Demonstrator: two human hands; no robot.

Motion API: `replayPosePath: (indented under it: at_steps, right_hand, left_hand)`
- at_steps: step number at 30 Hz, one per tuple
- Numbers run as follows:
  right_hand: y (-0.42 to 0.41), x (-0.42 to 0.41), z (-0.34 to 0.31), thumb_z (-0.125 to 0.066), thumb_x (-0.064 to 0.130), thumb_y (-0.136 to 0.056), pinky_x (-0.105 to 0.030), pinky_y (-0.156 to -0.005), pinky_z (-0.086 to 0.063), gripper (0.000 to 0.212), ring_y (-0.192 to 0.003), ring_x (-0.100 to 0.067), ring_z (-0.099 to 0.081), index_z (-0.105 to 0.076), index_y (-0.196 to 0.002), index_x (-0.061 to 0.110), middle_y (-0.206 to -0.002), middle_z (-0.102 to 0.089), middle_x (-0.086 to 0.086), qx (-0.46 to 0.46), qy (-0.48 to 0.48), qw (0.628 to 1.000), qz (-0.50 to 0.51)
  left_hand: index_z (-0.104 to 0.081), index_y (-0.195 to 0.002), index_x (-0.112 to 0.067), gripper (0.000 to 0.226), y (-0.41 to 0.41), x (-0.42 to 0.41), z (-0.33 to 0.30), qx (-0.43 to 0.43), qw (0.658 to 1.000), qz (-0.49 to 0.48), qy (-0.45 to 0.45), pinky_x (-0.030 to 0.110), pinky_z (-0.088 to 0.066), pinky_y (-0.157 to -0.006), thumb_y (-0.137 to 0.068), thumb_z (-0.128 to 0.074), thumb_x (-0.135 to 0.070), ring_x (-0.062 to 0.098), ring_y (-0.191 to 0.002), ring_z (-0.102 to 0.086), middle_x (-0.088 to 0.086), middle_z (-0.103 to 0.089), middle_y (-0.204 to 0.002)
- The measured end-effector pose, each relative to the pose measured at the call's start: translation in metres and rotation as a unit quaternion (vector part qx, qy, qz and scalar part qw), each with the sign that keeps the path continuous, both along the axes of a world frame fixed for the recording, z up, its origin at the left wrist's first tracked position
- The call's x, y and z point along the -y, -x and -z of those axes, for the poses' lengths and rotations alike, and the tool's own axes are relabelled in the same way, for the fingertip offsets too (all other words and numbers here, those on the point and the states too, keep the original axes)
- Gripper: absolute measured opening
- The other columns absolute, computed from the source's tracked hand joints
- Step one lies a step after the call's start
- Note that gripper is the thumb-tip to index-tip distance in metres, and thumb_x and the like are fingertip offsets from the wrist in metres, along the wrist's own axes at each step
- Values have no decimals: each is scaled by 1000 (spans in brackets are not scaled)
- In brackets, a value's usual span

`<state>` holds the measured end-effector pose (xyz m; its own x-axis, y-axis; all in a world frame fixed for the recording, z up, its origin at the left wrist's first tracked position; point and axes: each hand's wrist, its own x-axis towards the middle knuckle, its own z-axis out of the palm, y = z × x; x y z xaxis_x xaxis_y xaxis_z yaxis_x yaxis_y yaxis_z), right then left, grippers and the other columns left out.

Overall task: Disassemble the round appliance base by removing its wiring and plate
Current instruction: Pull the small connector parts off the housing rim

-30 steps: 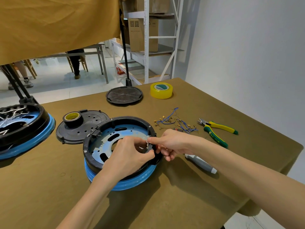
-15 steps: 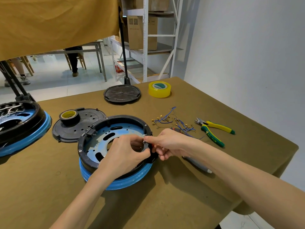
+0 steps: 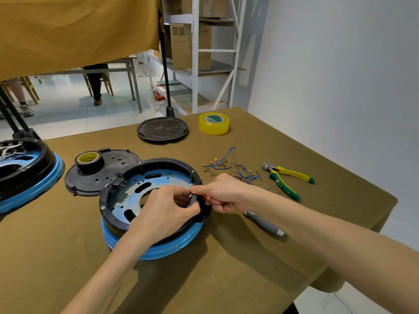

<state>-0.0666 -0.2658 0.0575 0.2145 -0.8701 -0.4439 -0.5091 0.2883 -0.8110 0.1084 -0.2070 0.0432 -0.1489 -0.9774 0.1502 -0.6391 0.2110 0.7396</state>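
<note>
Blue-ringed base (image 3: 158, 248) lies flat, open side up, both hands (image 3: 163, 209) (image 3: 223, 192) pinching its rim

Plain white wall (image 3: 328, 75) on right; white metal shelving (image 3: 195, 53) with cardboard boxes (image 3: 190, 46) behind; pale tiled floor (image 3: 68, 109); metal-legged table (image 3: 127, 69), wooden chairs (image 3: 106, 85) beyond.

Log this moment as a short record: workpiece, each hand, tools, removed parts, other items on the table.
workpiece: round base, black rim over blue ring, blue plate still inside
left hand: curled over the rim's right side
right hand: pinching a small part at the rim
tools: pliers, screwdriver, both lying unused
removed parts: wires, two black covers
other: yellow tape, black tape, second base
</note>
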Motion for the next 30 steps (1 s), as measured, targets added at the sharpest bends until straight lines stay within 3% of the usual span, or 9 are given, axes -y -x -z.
replayPosePath:
  at_steps: [5,11,16,19,22,24,26,29,30]
  right_hand:
    - [3,0,-13,-58,59,-96,-21,-43,-48,58,-43,-16,-61,-63,-81,3,-46,-57,-2,-93,1,992,-87]
    - [-4,0,-25,-51,53,-102,-24,-45,-54,58,-59,-24,-74,-59,-95,-4,-64,-72,-14,-111,-32,985,-125]
    - [-3,1,-19,-69,44,-95,-20,-43,-48,41,-52,-17,-68,-62,-90,4,-58,-66,-6,-40,-44,997,-52]
    - [-3,-4,-7,-83,36,-85,-19,-41,-43,33,-47,-15,-62,-63,-85,10,-53,-60,-2,33,-45,998,34]
    - [-1,-5,-8,-81,43,-85,-21,-44,-48,40,-50,-17,-66,-66,-88,6,-56,-63,-5,30,-40,999,15]
    - [4,-2,-16,-72,55,-89,-23,-47,-53,53,-52,-19,-69,-67,-87,2,-57,-67,-8,-64,20,996,-58]
    - [11,-2,-21,-67,55,-92,-23,-50,-53,53,-49,-19,-67,-65,-79,4,-56,-67,-8,-130,131,977,-108]
    - [18,-9,-16,-68,24,-89,-17,-50,-45,16,-50,-9,-62,-67,-92,8,-62,-70,-3,-122,223,957,-141]
    - [19,-12,-11,-69,18,-85,-15,-53,-43,14,-53,-4,-62,-68,-98,11,-66,-71,0,-138,249,947,-149]
  left_hand:
    - [-65,-73,-62,28,-1,-1,-2,-4,1000,4,5,40,-62,-74,-85,-71,-38,5,-80,-72,-21,-75,-79]
    - [-71,-78,-57,25,-3,0,-3,-5,1000,10,-6,48,-60,-75,-86,-70,-34,16,-80,-72,-7,-76,-80]
    - [-79,-90,-35,10,-5,2,0,-11,1000,8,-22,51,-60,-76,-88,-69,-33,21,-81,-73,-2,-77,-80]
    - [-79,-93,-31,12,-3,2,0,-11,999,4,-31,52,-60,-78,-89,-69,-34,22,-83,-73,1,-77,-81]
    - [-79,-94,-32,12,-2,2,1,-7,1000,-8,-24,50,-60,-79,-87,-70,-35,19,-83,-73,-1,-77,-81]
    - [-79,-97,-34,14,-2,0,2,-4,1000,-20,-14,47,-61,-78,-86,-70,-38,14,-82,-72,-5,-77,-81]
    - [-79,-105,-32,23,-2,0,3,1,1000,-24,-7,40,-63,-78,-85,-71,-41,5,-81,-71,-13,-76,-82]
    - [-78,-111,-29,34,-3,2,4,-4,1000,-28,-1,31,-63,-79,-81,-75,-45,-5,-83,-69,-19,-75,-88]
    - [-77,-113,-28,36,-4,3,4,-4,1000,-29,-2,29,-63,-80,-81,-76,-46,-5,-85,-69,-18,-75,-91]
